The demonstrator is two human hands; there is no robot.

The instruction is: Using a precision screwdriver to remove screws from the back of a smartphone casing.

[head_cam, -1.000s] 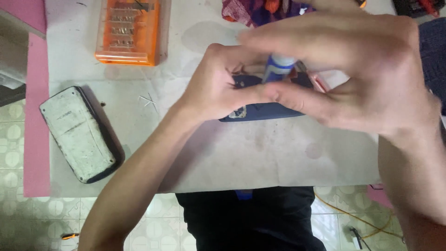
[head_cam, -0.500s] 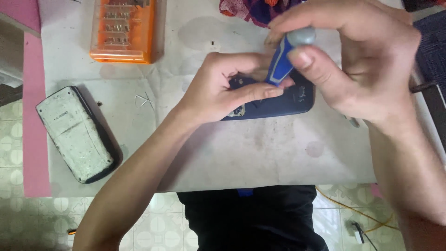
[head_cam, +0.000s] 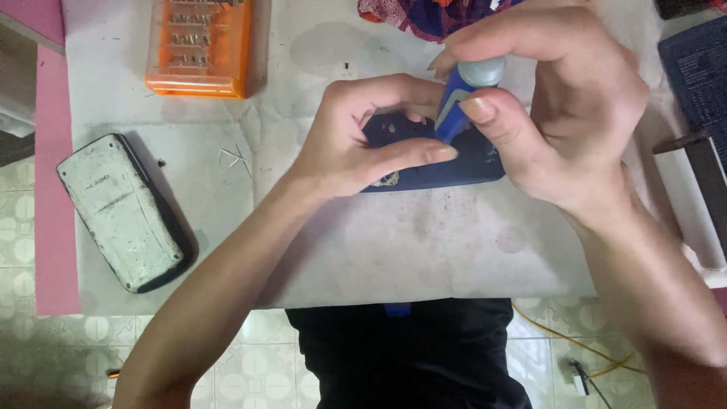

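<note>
Table point(head_cam: 424, 250): pale, stained sheet covering the work area, with a pink strip along its left edge.

Grey device point(head_cam: 121, 213): worn, dirty casing lying face up at the left edge, slightly tilted, well apart from both hands.

Bit case point(head_cam: 198, 47): orange, translucent, at the far left of the surface, untouched.

Patterned cloth point(head_cam: 424, 17): bunched at the far edge, behind the hands.

Blue casing point(head_cam: 462, 168): dark, flat, rigid-looking shell lying near the middle of the surface, largely covered by the hands. Judged light and stiff, with a smooth back likely to slide on the sheet; it is best steadied by pressing down on its flat face or clamping its long edges.

Left hand point(head_cam: 356, 140): laid over the left part of the casing, fingers curled on top and thumb stretched along the near edge, pressing it down.

Right hand point(head_cam: 568, 113): fingers closed together around the screwdriver point(head_cam: 458, 102), thumb and forefinger pinching the blue handle, a finger resting near its grey cap.

The screwdriver stands nearly upright over the casing; its tip is hidden, so contact with any screw cannot be confirmed. Judged light and stiff, best gripped at the handle.

Small metal scraps point(head_cam: 235, 157): loose between the grey device and the left hand.
</note>
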